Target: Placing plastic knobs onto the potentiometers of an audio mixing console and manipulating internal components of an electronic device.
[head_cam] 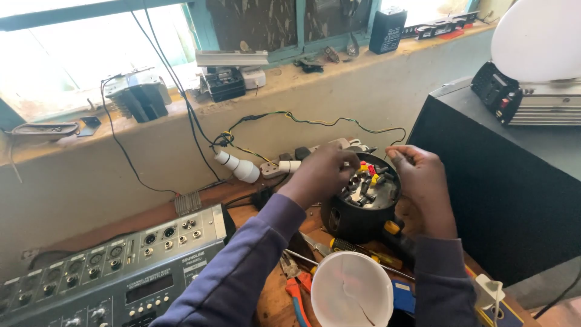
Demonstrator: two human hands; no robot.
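A black round housing [357, 223] stands on the wooden bench, its open top showing a circuit board [369, 189] with dark, red and yellow parts. My left hand [318, 174] reaches over the housing's left rim, fingers curled down onto the board. My right hand [423, 184] cups the right rim, thumb and fingers bent at the top edge. Both sleeves are purple. What the fingertips pinch is hidden.
A grey audio mixer [115, 266] lies at the left. A white dome cover [351, 289], a yellow-handled screwdriver [363, 249] and orange pliers [295, 284] lie in front. A big black speaker box [502, 181] stands right. Plugs and wires [254, 166] trail along the wall.
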